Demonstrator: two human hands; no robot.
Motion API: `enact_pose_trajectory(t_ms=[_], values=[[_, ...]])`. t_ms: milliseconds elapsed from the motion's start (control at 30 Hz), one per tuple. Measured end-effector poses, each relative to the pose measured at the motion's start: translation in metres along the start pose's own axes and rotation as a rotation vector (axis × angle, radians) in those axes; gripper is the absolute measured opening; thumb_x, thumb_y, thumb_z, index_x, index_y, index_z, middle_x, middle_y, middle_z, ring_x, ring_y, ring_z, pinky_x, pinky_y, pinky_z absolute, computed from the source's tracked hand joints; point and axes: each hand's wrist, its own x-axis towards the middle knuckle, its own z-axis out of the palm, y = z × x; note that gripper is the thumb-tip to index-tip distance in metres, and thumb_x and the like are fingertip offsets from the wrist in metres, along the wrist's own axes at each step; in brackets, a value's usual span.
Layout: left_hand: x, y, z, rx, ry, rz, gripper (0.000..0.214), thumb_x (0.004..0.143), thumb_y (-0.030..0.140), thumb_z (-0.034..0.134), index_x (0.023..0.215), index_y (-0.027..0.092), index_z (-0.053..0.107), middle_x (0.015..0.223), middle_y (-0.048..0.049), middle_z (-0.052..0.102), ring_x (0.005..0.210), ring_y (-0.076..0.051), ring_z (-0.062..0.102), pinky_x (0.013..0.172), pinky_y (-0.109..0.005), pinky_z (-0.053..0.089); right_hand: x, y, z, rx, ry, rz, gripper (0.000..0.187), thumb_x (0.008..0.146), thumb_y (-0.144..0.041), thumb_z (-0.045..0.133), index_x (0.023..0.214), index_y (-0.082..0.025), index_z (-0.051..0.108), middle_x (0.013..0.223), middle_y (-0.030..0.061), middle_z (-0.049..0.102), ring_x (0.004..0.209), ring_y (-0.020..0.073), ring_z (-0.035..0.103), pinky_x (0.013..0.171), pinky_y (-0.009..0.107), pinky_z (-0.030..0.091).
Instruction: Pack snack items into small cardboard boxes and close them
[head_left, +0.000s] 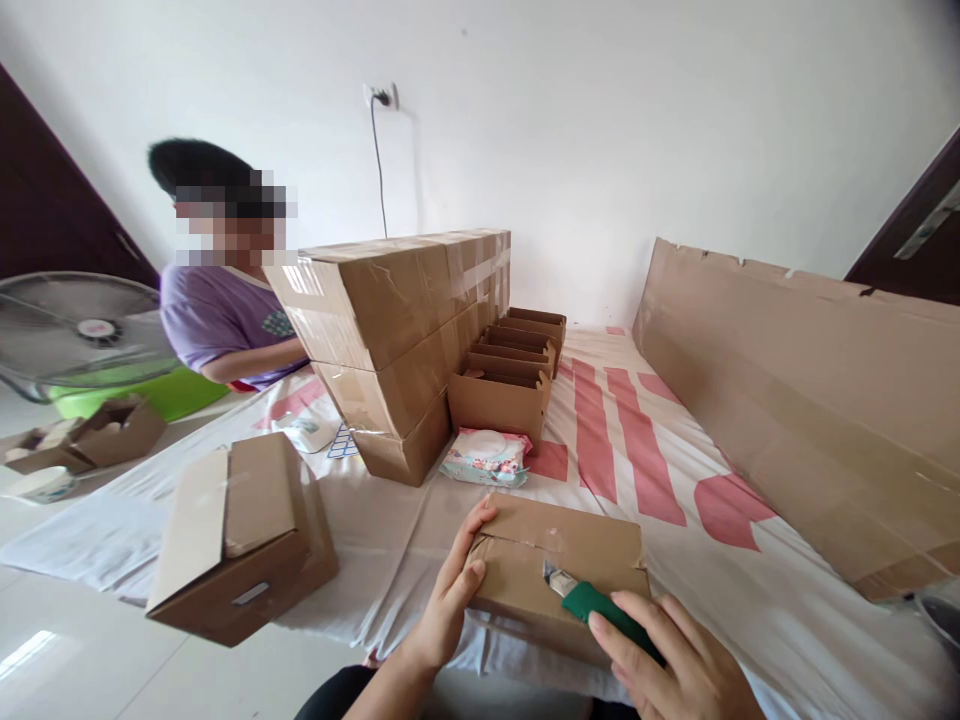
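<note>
A small closed cardboard box (525,570) lies in front of me at the near edge of the cloth-covered table. My left hand (459,585) grips its left end, thumb on the front and fingers over the top edge. In my right hand (667,650) is a green box cutter (604,612). Its metal tip is at the box's top, near the middle seam and a piece of clear tape; whether the blade has entered the cardboard I cannot tell. Just behind the box lies a pack of wipes (487,457).
Taped boxes (397,320) are stacked behind, with several open-topped boxes (499,400) beside them. A larger box (240,530) stands at left. A big cardboard sheet (795,400) rises on the right. Another person (225,310) sits beyond the stack, near a fan (82,330).
</note>
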Motion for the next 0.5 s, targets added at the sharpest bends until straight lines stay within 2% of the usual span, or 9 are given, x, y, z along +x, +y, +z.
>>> enact_pose_trajectory(t_ms=[100, 233, 367, 500], values=[[0.000, -0.001, 0.000, 0.002, 0.002, 0.011, 0.053, 0.091, 0.051, 0.050, 0.137, 0.025, 0.051, 0.156, -0.0077, 0.036, 0.150, -0.034, 0.012, 0.122, -0.054, 0.003, 0.002, -0.001, 0.001, 0.030, 0.041, 0.029, 0.036, 0.092, -0.017, 0.047, 0.117, -0.027, 0.070, 0.101, 0.0075, 0.076, 0.074, 0.0201, 0.070, 0.065, 0.030, 0.056], [-0.001, -0.002, 0.001, 0.017, 0.011, 0.032, 0.054, 0.091, 0.051, 0.050, 0.139, 0.025, 0.050, 0.157, -0.0076, 0.035, 0.150, -0.034, 0.013, 0.122, -0.053, 0.005, 0.003, 0.001, -0.001, 0.182, 0.084, 0.126, 0.033, 0.096, -0.022, 0.046, 0.120, -0.023, 0.068, 0.101, 0.0087, 0.075, 0.078, 0.0200, 0.069, 0.069, 0.029, 0.057], [-0.002, 0.001, 0.003, 0.025, 0.026, 0.048, 0.056, 0.091, 0.051, 0.050, 0.140, 0.025, 0.049, 0.157, -0.0070, 0.035, 0.150, -0.034, 0.015, 0.122, -0.053, 0.006, -0.001, 0.002, 0.000, 0.314, 0.082, 0.201, 0.038, 0.097, -0.021, 0.044, 0.131, -0.021, 0.061, 0.107, 0.0092, 0.073, 0.085, 0.0201, 0.068, 0.072, 0.029, 0.058], [-0.001, 0.007, 0.005, 0.042, 0.023, 0.043, 0.058, 0.090, 0.054, 0.050, 0.141, 0.025, 0.049, 0.158, -0.0067, 0.035, 0.150, -0.034, 0.015, 0.122, -0.053, 0.007, -0.005, 0.010, 0.002, 0.354, 0.140, 0.293, 0.044, 0.095, -0.017, 0.046, 0.139, -0.020, 0.052, 0.111, 0.0113, 0.069, 0.093, 0.0218, 0.066, 0.076, 0.031, 0.057]])
